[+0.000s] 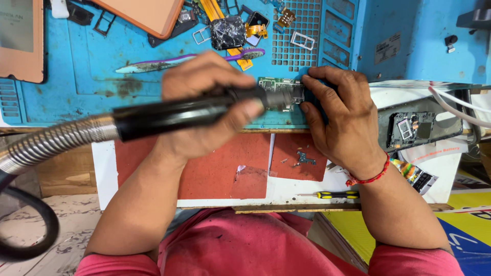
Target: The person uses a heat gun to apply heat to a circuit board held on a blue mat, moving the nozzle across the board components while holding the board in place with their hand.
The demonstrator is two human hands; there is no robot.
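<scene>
My left hand [204, 102] grips a black hot-air wand [174, 113] with a ribbed metal hose [51, 144] trailing left. Its nozzle points at a small green circuit board [279, 84] lying on the blue work mat [92, 66]. My right hand [340, 115] rests on the mat at the board's right edge, fingertips pressing on it. A red thread band circles that wrist.
Behind the board lie a purple-handled blade [153, 65], a cracked black square part [228, 32], metal frames and flex cables. An orange phone back [148, 13] sits at top. An opened phone [417, 125], a yellow-handled screwdriver [337, 194] and red pads [215, 171] are nearer me.
</scene>
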